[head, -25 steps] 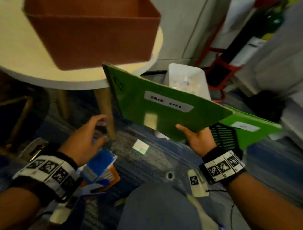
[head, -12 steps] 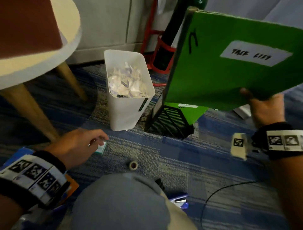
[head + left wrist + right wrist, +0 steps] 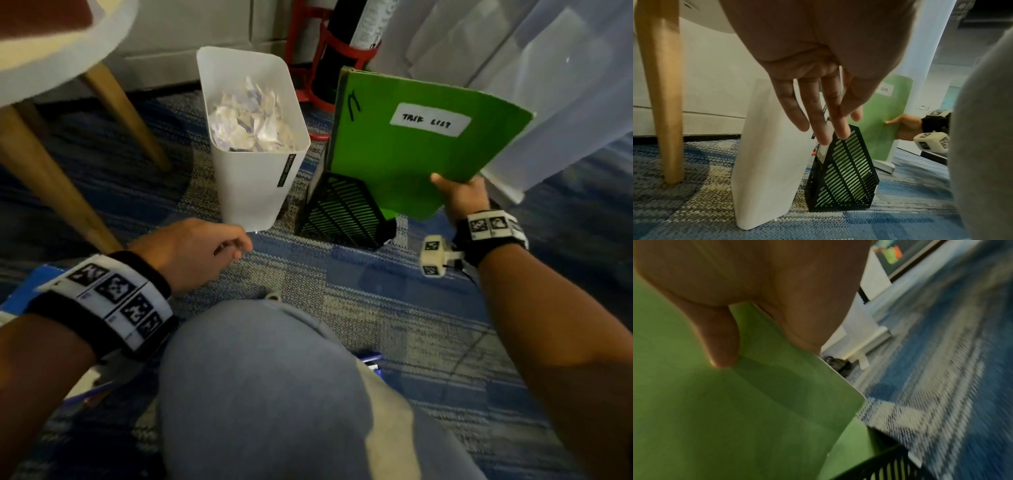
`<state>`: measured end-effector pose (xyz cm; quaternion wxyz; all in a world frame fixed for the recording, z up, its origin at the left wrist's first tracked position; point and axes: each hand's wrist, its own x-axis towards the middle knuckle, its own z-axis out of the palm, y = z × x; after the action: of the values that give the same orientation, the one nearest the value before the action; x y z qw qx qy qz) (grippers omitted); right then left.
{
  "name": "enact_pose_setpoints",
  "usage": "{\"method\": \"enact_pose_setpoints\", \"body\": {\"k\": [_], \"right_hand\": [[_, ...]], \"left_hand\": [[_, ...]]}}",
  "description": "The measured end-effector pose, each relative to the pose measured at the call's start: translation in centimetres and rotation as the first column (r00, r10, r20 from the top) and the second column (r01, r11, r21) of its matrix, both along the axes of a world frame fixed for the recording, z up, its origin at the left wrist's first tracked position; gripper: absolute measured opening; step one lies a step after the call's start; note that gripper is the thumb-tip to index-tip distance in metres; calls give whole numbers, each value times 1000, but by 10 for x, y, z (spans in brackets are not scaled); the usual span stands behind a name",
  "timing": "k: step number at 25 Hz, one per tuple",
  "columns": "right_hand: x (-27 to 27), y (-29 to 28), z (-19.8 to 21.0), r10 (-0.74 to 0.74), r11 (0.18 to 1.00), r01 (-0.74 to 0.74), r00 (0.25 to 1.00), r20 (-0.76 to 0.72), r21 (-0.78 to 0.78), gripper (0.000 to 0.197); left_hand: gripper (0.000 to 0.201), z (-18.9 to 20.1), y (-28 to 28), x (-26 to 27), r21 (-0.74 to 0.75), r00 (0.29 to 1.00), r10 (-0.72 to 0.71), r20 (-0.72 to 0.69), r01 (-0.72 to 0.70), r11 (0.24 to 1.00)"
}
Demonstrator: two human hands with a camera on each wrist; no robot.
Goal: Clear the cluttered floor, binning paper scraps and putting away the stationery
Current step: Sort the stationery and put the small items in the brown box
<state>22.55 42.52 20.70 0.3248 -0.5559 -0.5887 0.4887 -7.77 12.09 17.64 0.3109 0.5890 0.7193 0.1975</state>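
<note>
Left hand [image 3: 191, 251] hovers low over the blue carpet [image 3: 342, 274], just short of the white waste bin [image 3: 253, 192]. In the left wrist view its fingers [image 3: 818, 113] hang straight, slightly spread, with thumb tip touching the index finger; cannot tell if a small scrap is pinched there, nothing plainly shows. The bin, full of crumpled paper scraps [image 3: 250, 120], stands ahead of these fingers and a bit right.

Just right of the bin, touching or nearly so, stands the black slotted file holder [image 3: 342, 212], a green folder already inside showing through its slots.

Right hand [image 3: 459, 198] pinches the green folder labelled "TASK LIST" [image 3: 411, 147] at its lower right corner, thumb [image 3: 721, 344] on the front face, other fingers hidden behind. The folder stands upright on edge, tilted, spine toward the bin, long axis running left from the fingers, its lower edge right over the holder's open top. Likely next: lower it straight down into the holder. Right hand is the nearer one; the corner could snag the holder's rim.
</note>
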Motion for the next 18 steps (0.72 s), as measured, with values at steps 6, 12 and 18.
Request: {"method": "enact_pose_setpoints", "body": {"k": [6, 12, 18], "right_hand": [[-7, 36, -58, -266, 928, 269, 963, 49, -256, 25], [-6, 8, -98, -37, 945, 188, 873, 486, -266, 68], [-4, -24, -97, 365, 893, -353, 199, 909, -281, 41]], "left_hand": [[23, -4, 11, 5, 109, 999, -13, 42, 9, 994], [24, -9, 1, -1, 40, 999, 29, 20, -30, 999], [24, -24, -5, -6, -28, 998, 51, 36, -50, 998]]}}
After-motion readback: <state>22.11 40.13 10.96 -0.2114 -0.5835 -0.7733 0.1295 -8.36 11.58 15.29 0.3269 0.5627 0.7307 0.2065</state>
